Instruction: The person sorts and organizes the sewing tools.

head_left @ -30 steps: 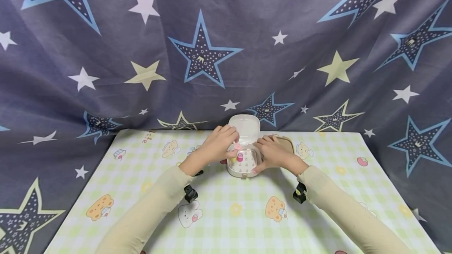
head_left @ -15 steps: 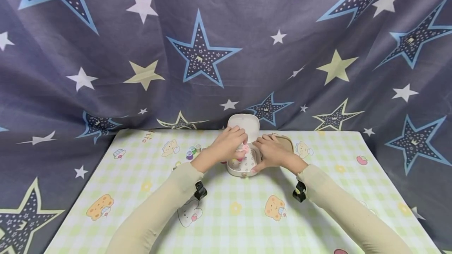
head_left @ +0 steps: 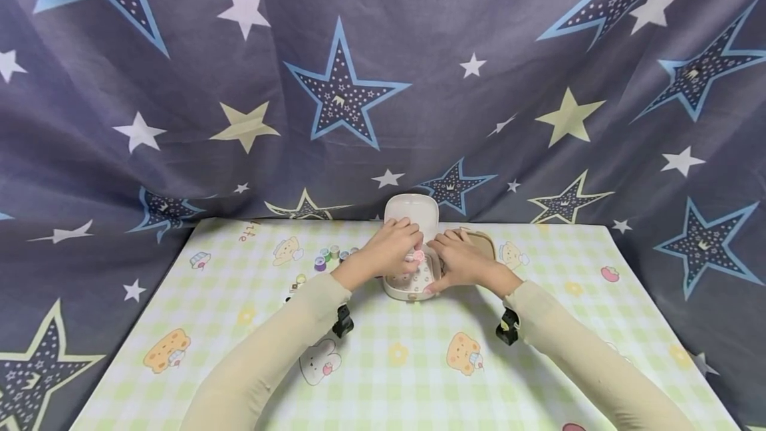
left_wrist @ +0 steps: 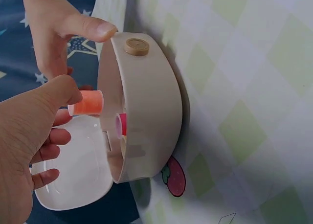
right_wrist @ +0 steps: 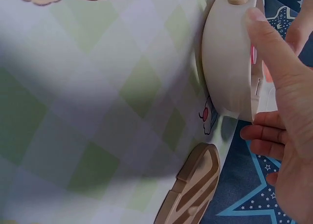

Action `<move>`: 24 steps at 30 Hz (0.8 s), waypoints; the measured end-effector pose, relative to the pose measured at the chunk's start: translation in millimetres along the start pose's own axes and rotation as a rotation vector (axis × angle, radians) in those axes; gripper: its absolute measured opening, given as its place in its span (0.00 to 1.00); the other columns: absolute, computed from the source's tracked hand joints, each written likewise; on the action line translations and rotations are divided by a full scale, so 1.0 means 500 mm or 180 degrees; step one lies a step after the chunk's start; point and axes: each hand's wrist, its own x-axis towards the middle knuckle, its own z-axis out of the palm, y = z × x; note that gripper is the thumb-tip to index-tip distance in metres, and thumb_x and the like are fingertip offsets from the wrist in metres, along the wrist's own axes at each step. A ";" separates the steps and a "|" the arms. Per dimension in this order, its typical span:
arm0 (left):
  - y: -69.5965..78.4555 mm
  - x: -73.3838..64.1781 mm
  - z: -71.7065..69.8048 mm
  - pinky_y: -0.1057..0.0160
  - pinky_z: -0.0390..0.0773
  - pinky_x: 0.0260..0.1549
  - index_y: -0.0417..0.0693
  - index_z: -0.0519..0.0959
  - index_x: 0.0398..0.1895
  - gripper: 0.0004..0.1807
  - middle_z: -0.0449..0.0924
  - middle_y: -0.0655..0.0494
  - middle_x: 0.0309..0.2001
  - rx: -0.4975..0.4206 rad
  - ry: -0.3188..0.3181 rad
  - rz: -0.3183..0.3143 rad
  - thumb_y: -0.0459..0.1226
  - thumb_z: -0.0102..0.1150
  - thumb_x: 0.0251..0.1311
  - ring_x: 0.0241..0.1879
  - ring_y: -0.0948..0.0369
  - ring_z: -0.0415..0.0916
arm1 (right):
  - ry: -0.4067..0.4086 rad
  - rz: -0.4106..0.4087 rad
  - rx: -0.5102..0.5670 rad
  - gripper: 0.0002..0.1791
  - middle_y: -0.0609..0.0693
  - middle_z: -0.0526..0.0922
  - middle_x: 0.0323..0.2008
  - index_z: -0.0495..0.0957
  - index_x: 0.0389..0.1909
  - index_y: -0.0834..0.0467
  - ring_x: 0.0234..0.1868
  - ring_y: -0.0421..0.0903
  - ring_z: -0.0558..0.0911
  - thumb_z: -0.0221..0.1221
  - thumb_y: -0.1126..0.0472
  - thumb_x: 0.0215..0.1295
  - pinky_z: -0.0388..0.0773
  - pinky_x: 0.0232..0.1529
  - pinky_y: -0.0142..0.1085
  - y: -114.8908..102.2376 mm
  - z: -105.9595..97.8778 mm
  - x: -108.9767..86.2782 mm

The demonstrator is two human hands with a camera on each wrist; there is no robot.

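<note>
My left hand (head_left: 391,248) is over a white sewing box (left_wrist: 154,111) and pinches a pink-orange thread spool (left_wrist: 90,102) between thumb and fingers. The spool is above the box's opening, apart from the floor of small pegs. Inside the box, a magenta spool (left_wrist: 122,125) shows past the rim in the left wrist view. My right hand (head_left: 467,261) grips the right side of the box, its thumb on the front rim and its fingers toward the back. The lid (head_left: 413,210) stands raised at the back.
Several coloured spools (head_left: 321,263) stand on the table left of the box, partly hidden by my left arm. A brown slotted tray (right_wrist: 190,185) lies just right of the box. A star-patterned curtain (head_left: 383,85) hangs behind the table.
My left hand has moved right over the box with the pink spool, uncovering the spools on the left of the table. My right hand has kept its hold on the box.
</note>
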 end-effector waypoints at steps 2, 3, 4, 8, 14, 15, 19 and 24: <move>0.001 0.001 0.002 0.57 0.71 0.48 0.53 0.78 0.39 0.15 0.78 0.58 0.41 0.0003 -0.0015 0.0015 0.48 0.70 0.56 0.45 0.57 0.69 | -0.0002 -0.0004 0.0003 0.56 0.55 0.80 0.56 0.75 0.64 0.61 0.56 0.52 0.73 0.70 0.24 0.42 0.65 0.67 0.62 0.000 0.001 0.000; 0.001 0.002 0.003 0.57 0.71 0.48 0.53 0.79 0.39 0.15 0.78 0.58 0.41 0.0006 -0.0018 0.0029 0.48 0.70 0.55 0.45 0.57 0.69 | -0.0004 -0.0006 -0.0003 0.56 0.55 0.80 0.56 0.75 0.64 0.61 0.56 0.51 0.73 0.70 0.24 0.42 0.65 0.67 0.61 0.000 0.001 0.001; 0.001 0.003 0.004 0.57 0.71 0.48 0.53 0.79 0.38 0.15 0.78 0.58 0.41 0.0008 -0.0023 0.0042 0.48 0.70 0.55 0.45 0.57 0.69 | -0.0008 -0.0004 -0.0004 0.55 0.54 0.80 0.56 0.75 0.63 0.61 0.56 0.51 0.73 0.70 0.24 0.42 0.65 0.66 0.62 0.000 0.001 0.001; 0.001 0.006 0.007 0.57 0.70 0.48 0.54 0.79 0.37 0.14 0.77 0.60 0.40 0.0055 -0.0112 0.0053 0.49 0.70 0.54 0.44 0.58 0.68 | -0.0040 0.0016 0.0023 0.55 0.54 0.80 0.56 0.75 0.63 0.60 0.56 0.51 0.73 0.70 0.24 0.42 0.64 0.67 0.63 0.000 0.000 0.002; -0.002 0.012 0.000 0.57 0.70 0.48 0.54 0.79 0.37 0.14 0.77 0.60 0.41 0.0097 -0.0277 0.0060 0.50 0.71 0.55 0.45 0.58 0.68 | -0.0080 0.0049 0.0066 0.57 0.56 0.79 0.59 0.73 0.65 0.62 0.59 0.53 0.72 0.70 0.24 0.43 0.61 0.69 0.65 0.000 -0.001 0.002; -0.002 0.013 -0.001 0.57 0.70 0.48 0.54 0.80 0.37 0.15 0.78 0.59 0.41 0.0107 -0.0311 0.0069 0.50 0.71 0.56 0.45 0.58 0.68 | -0.0083 0.0054 0.0069 0.57 0.56 0.79 0.59 0.73 0.65 0.62 0.59 0.53 0.72 0.70 0.25 0.43 0.61 0.69 0.65 0.000 -0.001 0.002; -0.004 0.018 -0.007 0.56 0.70 0.48 0.53 0.81 0.37 0.14 0.79 0.58 0.42 0.0157 -0.0368 0.0117 0.50 0.71 0.56 0.47 0.57 0.69 | -0.0087 0.0052 0.0079 0.57 0.56 0.79 0.58 0.74 0.65 0.62 0.58 0.53 0.73 0.70 0.25 0.43 0.62 0.68 0.65 -0.002 -0.002 0.002; -0.003 0.021 -0.009 0.56 0.70 0.48 0.53 0.82 0.37 0.13 0.80 0.59 0.41 0.0213 -0.0374 0.0140 0.49 0.71 0.56 0.47 0.58 0.70 | -0.0078 0.0043 0.0084 0.56 0.56 0.80 0.57 0.74 0.65 0.61 0.57 0.53 0.73 0.71 0.26 0.43 0.62 0.68 0.65 -0.005 -0.005 0.000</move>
